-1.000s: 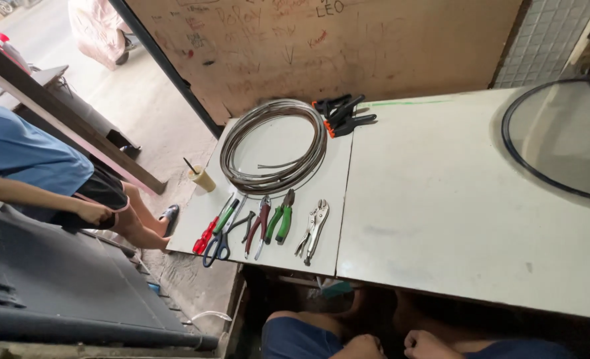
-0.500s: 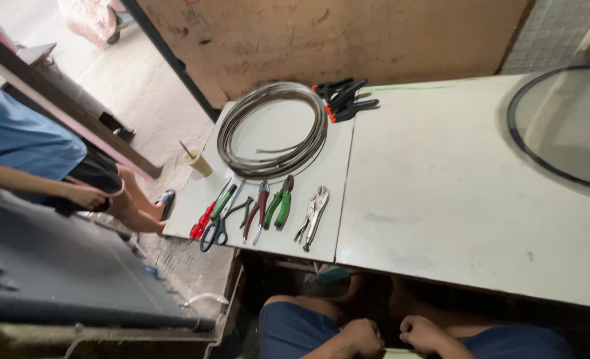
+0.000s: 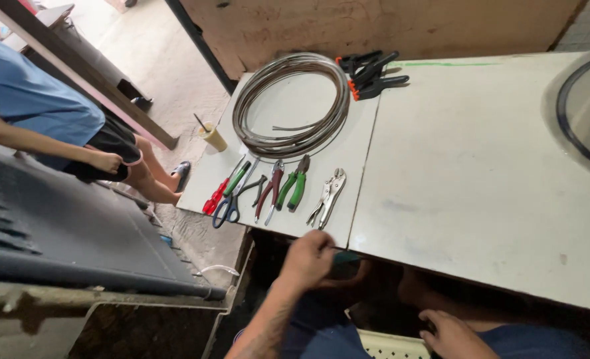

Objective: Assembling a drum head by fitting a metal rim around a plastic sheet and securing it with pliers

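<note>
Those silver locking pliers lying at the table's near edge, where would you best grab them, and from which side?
Probably by the two long handles of the locking pliers, which splay toward the near edge of the table. Come from that edge, where the left hand already is. The jaws point away, and the green-handled pliers crowd the left side.

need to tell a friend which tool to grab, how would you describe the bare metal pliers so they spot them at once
Start at the big coil of wire on the white table. Below it lies a row of hand tools, and the bare metal pliers are at its right end, just above the left hand. They alone have no coloured handles.
</note>
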